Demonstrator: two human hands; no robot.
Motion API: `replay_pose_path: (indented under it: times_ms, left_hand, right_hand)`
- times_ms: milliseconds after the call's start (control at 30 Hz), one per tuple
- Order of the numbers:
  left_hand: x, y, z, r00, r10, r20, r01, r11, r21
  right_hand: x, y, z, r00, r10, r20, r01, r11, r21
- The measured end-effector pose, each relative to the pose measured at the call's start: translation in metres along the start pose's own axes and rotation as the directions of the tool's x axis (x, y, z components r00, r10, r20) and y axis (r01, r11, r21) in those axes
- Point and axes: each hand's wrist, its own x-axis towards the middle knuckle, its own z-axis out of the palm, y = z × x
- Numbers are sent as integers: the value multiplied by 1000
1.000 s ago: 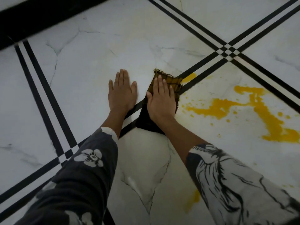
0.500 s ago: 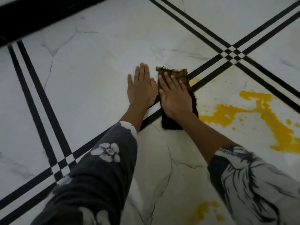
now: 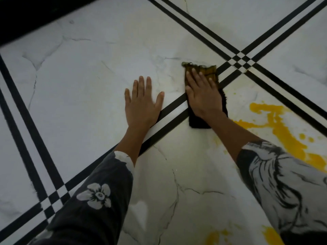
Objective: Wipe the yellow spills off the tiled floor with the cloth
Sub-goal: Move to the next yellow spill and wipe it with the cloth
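yellow-stained dark cloth (image 3: 209,70), folded to a narrow rectangle, lies flat under the right hand (image 3: 203,96). fingers are straight and slightly spread, pressing down, not gripping. its frayed olive edge shows just past the fingertips and its black end shows behind the heel of the palm. it straddles the double black stripe (image 3: 173,105) in the tiled floor (image 3: 85,82).

left hand (image 3: 141,105) is flat on bare tile on the thumb side of the right hand, clear of the cloth. its fingers are extended and hold nothing; reads as a brace.

main yellow spill (image 3: 286,137) sits on the little-finger side of the right hand, thick and opaque, with splatter dots around it. its nearest tongue is just beside the cloth's rear corner. smaller smears (image 3: 217,236) lie back toward the elbows.

step in hand, my read: slide the cloth sideways into the spill.
- keep weight over the palm and the cloth flat.
- work from the outer edge inward so it doesn't spread.
- the fingertip end looks loaded; refold to a clean face.
- expect a film, so plan a second pass.
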Motion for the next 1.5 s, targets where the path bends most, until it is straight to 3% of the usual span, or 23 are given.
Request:
replay_pose_path:
  times_ms: [100,200,333,500,600,700,800,900,1067,1267,1400,1500]
  left_hand:
    - [-1,2,1,1000,-15,0,15,1000,-6]
    - [1,1,0,1000,-21,-7,21,1000,-14]
    - [2,0,-1,1000,-20,8,21,996,-87]
    - [1,1,-1,1000,-28,-4,27,994,-107]
    - [2,3,-1,999,-43,10,44,993,-107]
    - [3,2,1,999,-41,3,41,996,-77]
    - [3,0,3,999,-33,-4,32,998,-48]
    - [4,1,4,1000,-27,-6,26,998,-49]
    - [3,2,1,999,-38,-12,37,998,-51]
    - [5,-1,3,1000,1,-18,-2,1000,-29]
    - [4,-2,2,1000,-27,-12,27,1000,1]
    - [-1,24,-9,998,-68,6,68,998,-20]
  right_hand:
    - [-42,-8,6,994,83,-65,-84,996,-7]
    - [-67,-47,14,998,-62,-2,62,998,9]
    - [1,-39,4,983,-182,29,182,983,-22]
    - [-13,-7,4,998,37,-41,-38,999,-6]
    - [-51,-39,12,993,-116,-2,116,993,-36]
    - [-23,-38,10,987,-160,18,161,987,-14]
    - [12,-13,5,998,-65,7,65,998,13]
    - [-10,-8,8,998,45,-44,-44,999,14]
    - [-52,-44,12,997,-71,14,71,997,10]
    - [9,-6,0,1000,28,1,-28,999,20]
    - [-40,47,-10,972,227,-57,-227,974,3]
    - [-95,33,-3,971,233,-49,-234,972,-25]
